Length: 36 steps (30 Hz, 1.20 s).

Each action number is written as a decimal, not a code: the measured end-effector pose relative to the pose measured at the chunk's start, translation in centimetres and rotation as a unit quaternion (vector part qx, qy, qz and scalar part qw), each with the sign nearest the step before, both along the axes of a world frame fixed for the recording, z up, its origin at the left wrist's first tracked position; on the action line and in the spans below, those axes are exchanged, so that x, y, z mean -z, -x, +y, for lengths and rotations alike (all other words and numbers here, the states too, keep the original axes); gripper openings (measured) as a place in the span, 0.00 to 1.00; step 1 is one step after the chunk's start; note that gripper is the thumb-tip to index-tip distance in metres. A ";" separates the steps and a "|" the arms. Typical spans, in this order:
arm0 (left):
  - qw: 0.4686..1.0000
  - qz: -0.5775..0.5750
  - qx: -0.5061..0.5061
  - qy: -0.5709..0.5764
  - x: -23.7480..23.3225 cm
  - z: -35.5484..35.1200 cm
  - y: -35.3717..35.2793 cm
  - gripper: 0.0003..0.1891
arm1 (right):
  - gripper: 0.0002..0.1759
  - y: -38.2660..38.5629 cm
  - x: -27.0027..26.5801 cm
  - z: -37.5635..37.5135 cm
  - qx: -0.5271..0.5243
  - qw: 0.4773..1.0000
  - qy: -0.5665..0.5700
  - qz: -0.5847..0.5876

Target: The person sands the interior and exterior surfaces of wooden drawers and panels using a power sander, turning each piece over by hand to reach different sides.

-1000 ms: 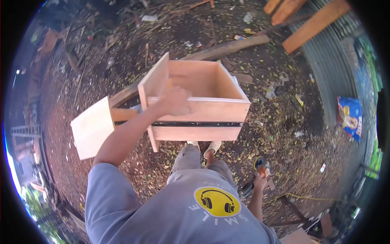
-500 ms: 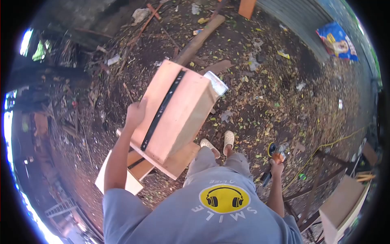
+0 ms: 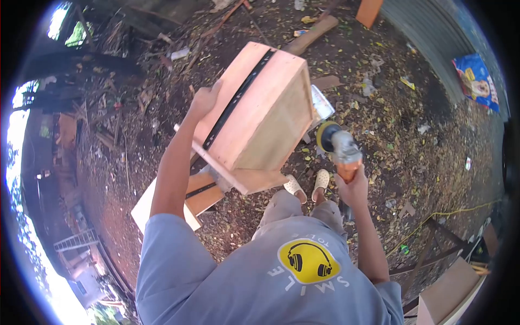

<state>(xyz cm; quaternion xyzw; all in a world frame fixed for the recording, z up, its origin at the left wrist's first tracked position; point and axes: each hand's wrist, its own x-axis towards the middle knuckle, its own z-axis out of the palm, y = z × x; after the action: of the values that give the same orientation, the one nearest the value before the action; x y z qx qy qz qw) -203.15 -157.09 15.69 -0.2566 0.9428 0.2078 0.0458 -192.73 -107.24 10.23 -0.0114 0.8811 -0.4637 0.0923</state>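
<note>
My left hand (image 3: 206,101) grips the side of a wooden drawer (image 3: 265,114), which is tilted with its flat bottom toward my right. A black metal slide rail (image 3: 238,100) runs along the drawer's upward side. My right hand (image 3: 353,187) is wrapped around the orange body of an angle grinder (image 3: 346,153). The round, yellow-edged pad (image 3: 326,135) on the grinder's head is close to the drawer's right edge. Partly behind the drawer, a white printed container (image 3: 322,102) shows.
Another drawer with a rail (image 3: 205,196) lies at lower left. Leaves and scraps cover the dirt ground, with a log (image 3: 314,35) farther out. A yellow cord (image 3: 428,220) trails on the right, near a metal frame (image 3: 428,259) and a wooden box (image 3: 447,290).
My right hand has raised the grinder from beside my leg up and inward toward the drawer. The left hand still holds the drawer; the view has shifted a little.
</note>
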 end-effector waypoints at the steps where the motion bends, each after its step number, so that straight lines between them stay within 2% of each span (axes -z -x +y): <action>1: 1.000 -0.010 -0.010 -0.007 -0.3 0.2 0.0 0.43 | 0.34 0.4 -2.4 -2.0 -0.033 0.999 0.014 0.000; 3: 0.999 -0.030 -0.028 -0.024 -1.1 0.7 0.1 0.44 | 0.34 0.6 -6.7 -5.5 -0.096 0.995 0.039 -0.003; 7: 0.999 -0.009 -0.029 -0.041 0.3 -0.3 0.2 0.42 | 0.36 -0.1 -9.9 -9.1 -0.221 0.973 -0.029 0.061; 10: 0.999 0.000 -0.030 -0.034 0.9 -0.6 0.3 0.40 | 0.37 -0.4 -11.4 -10.5 -0.303 0.941 -0.068 0.136; 11: 0.999 0.006 -0.024 -0.041 0.7 -0.3 0.3 0.39 | 0.39 -0.4 -12.2 -11.0 -0.330 0.931 -0.103 0.118; 13: 0.998 0.021 -0.008 -0.055 -0.4 0.4 -0.1 0.39 | 0.39 -0.4 -12.7 -11.7 -0.355 0.919 -0.116 0.126; 15: 0.999 0.023 -0.015 -0.046 0.4 -0.1 0.1 0.39 | 0.38 -0.4 -12.4 -12.0 -0.366 0.911 -0.112 0.150; 19: 0.998 0.039 0.039 -0.027 1.4 -0.7 0.0 0.38 | 0.37 1.8 -12.1 -12.0 -0.329 0.922 -0.143 0.149; 24: 0.999 0.005 -0.006 -0.037 0.5 -0.2 0.1 0.38 | 0.32 7.8 -12.0 -10.9 -0.207 0.959 -0.168 0.095; 28: 0.998 -0.013 0.000 -0.053 0.0 0.2 0.0 0.38 | 0.30 13.4 -10.5 -9.5 -0.119 0.978 -0.120 0.122; 31: 0.998 -0.015 0.031 -0.045 1.2 -0.7 0.2 0.37 | 0.31 17.0 -8.7 -9.7 -0.043 0.984 -0.115 0.131; 34: 0.999 0.006 -0.036 -0.037 0.0 0.3 0.2 0.37 | 0.31 19.7 -5.6 -8.4 0.030 0.998 0.008 0.062; 35: 0.999 0.016 -0.026 -0.026 -0.4 0.1 0.6 0.38 | 0.26 19.2 -6.8 -9.1 0.032 0.987 0.156 -0.028; 36: 0.999 0.023 -0.015 -0.017 -0.6 -0.4 0.8 0.39 | 0.24 18.9 -6.4 -10.4 0.049 0.972 0.229 -0.032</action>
<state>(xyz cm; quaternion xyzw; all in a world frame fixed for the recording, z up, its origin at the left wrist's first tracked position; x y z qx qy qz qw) -203.98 -157.48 16.32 -0.2651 0.9359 0.2304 0.0257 -211.61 -117.59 16.62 0.0252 0.7473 -0.6575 0.0923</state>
